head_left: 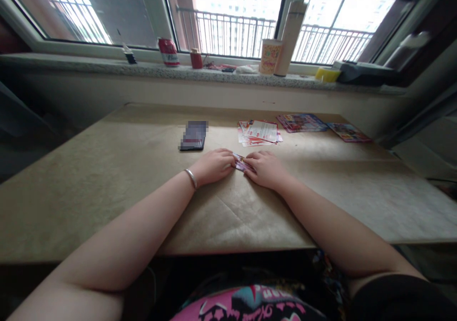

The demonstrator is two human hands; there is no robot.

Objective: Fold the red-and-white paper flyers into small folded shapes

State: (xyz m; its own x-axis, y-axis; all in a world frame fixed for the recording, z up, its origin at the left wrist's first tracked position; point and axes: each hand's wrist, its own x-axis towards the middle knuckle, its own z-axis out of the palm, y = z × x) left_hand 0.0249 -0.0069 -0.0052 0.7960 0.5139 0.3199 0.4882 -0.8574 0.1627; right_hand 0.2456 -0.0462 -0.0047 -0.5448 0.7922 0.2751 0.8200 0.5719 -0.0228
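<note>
A small purple-and-white printed card [240, 162] lies low over the tabletop between my two hands. The fingers of my left hand [215, 165] are closed at its left end, and a silver bangle circles that wrist. At the card's right end, my right hand [266, 168] has its thumb and fingers closed on it. My fingers cover both ends, so whether the card is folded cannot be made out. Just beyond the right hand lies a loose pile of red-and-white printed cards [262, 131]. A dark phone-like slab [194, 137], its face pixelated, rests beyond the left hand.
Colourful booklets or cards [303, 123] lie toward the back right of the beige table [124, 187], with another colourful stack [349, 132] beside them. Along the granite windowsill [143, 68] stand a red can [168, 52], a red jar [196, 58], a patterned cup [270, 56] and a tall flask [290, 40].
</note>
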